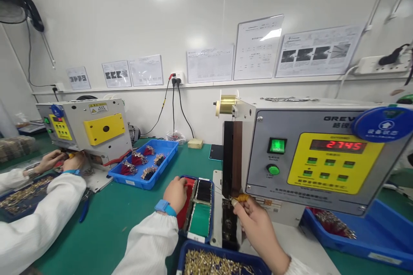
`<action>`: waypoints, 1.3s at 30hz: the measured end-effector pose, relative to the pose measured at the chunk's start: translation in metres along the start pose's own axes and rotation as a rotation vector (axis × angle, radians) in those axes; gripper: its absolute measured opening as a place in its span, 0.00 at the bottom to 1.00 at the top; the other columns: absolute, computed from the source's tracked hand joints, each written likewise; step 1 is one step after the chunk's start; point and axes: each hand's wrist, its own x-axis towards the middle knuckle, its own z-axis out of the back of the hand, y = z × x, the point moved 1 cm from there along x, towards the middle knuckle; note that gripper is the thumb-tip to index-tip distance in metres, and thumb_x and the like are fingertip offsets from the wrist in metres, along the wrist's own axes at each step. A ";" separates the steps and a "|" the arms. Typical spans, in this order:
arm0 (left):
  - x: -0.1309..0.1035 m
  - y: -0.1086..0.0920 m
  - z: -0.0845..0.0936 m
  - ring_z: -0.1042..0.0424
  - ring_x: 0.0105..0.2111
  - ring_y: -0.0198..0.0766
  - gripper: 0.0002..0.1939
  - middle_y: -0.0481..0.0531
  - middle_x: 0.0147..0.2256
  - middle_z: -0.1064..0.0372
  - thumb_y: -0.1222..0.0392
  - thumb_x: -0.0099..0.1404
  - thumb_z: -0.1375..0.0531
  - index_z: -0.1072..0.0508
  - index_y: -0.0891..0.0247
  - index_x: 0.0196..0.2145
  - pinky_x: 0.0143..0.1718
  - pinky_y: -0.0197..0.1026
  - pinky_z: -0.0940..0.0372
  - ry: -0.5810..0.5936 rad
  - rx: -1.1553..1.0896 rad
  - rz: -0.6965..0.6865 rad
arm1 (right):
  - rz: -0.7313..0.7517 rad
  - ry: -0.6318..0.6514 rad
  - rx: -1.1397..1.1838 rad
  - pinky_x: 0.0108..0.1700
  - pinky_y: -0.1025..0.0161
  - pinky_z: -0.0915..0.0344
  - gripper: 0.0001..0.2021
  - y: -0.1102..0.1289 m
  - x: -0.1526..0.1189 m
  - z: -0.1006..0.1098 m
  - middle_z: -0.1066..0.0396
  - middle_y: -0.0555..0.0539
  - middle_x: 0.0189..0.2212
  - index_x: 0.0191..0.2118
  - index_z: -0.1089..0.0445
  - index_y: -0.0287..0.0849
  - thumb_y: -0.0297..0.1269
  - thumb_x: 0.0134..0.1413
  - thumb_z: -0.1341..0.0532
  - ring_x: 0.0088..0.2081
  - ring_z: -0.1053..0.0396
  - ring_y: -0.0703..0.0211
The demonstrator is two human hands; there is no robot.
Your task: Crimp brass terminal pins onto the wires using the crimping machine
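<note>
Person's L hand [176, 195], lower centre w/ a blue wristband, lies on red wires [182, 210] in the L part of a divided tray [212, 223]; can't tell if it's grasping any. R hand [258, 219], right of lower centre, has thumb & finger together at the press of a big grey machine [274, 124]; an orange cover [241, 197] shows at the fingertips, but what's btwn them, if anything, is too small to tell. Black wires [204, 191] & green wires [199, 219] fill the tray's R side. Bin of gold metal bits [213, 264], bottom centre, cut off by the frame edge. The machine's box fills the right & blocks the view behind it; a round blue tag [382, 124] covers part of its brand name. Blue tray [371, 227], lower right, w/ red bundles, is partly behind the machine. Another blue tray [135, 183], left of centre, has several wire bundles. Far left: co-worker's hands [72, 162] at a 2nd machine [80, 116], fingers hard to make out; pliers [84, 210] nearby, partly under that person's sleeve. Fan [13, 2], upper left, cropped. Wall papers [210, 63], upper centre: text unreadable.
</note>
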 end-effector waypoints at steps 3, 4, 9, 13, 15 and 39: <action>0.005 0.014 -0.001 0.30 0.41 0.46 0.10 0.59 0.39 0.31 0.69 0.64 0.45 0.25 0.65 0.38 0.41 0.42 0.40 0.018 0.028 0.025 | 0.022 0.002 0.013 0.17 0.66 0.44 0.22 -0.005 0.002 0.000 0.33 0.51 0.20 0.26 0.39 0.45 0.61 0.53 0.44 0.15 0.42 0.64; 0.005 0.017 -0.001 0.30 0.41 0.46 0.09 0.59 0.38 0.31 0.70 0.62 0.44 0.25 0.64 0.37 0.41 0.42 0.40 0.025 0.030 0.022 | 0.028 0.004 0.019 0.17 0.67 0.44 0.22 -0.008 0.003 0.000 0.33 0.51 0.20 0.26 0.39 0.45 0.60 0.53 0.44 0.15 0.41 0.64; 0.005 0.018 -0.007 0.31 0.39 0.45 0.13 0.56 0.35 0.30 0.76 0.58 0.45 0.24 0.63 0.31 0.40 0.42 0.42 0.049 0.031 -0.007 | 0.032 0.002 0.025 0.16 0.67 0.45 0.22 -0.014 0.003 -0.001 0.33 0.52 0.19 0.25 0.39 0.45 0.61 0.53 0.43 0.15 0.41 0.64; 0.004 0.017 -0.008 0.31 0.37 0.44 0.13 0.56 0.33 0.30 0.76 0.60 0.47 0.26 0.64 0.29 0.37 0.42 0.42 0.023 0.026 -0.023 | 0.026 0.006 0.014 0.16 0.67 0.44 0.23 -0.011 0.002 -0.001 0.34 0.52 0.19 0.25 0.38 0.45 0.62 0.53 0.44 0.15 0.41 0.64; 0.003 0.017 -0.008 0.32 0.36 0.43 0.13 0.56 0.32 0.31 0.76 0.60 0.48 0.27 0.64 0.28 0.36 0.41 0.43 -0.001 0.021 -0.028 | 0.033 0.001 0.014 0.16 0.67 0.44 0.23 -0.009 0.002 0.000 0.34 0.52 0.19 0.25 0.38 0.45 0.61 0.53 0.44 0.15 0.41 0.64; -0.043 -0.065 -0.010 0.32 0.26 0.37 0.11 0.48 0.26 0.33 0.60 0.72 0.54 0.35 0.60 0.34 0.28 0.38 0.42 -0.410 -0.403 -0.526 | -0.024 -0.030 0.081 0.17 0.65 0.42 0.22 -0.002 0.000 -0.003 0.34 0.53 0.19 0.27 0.40 0.46 0.62 0.52 0.42 0.16 0.39 0.62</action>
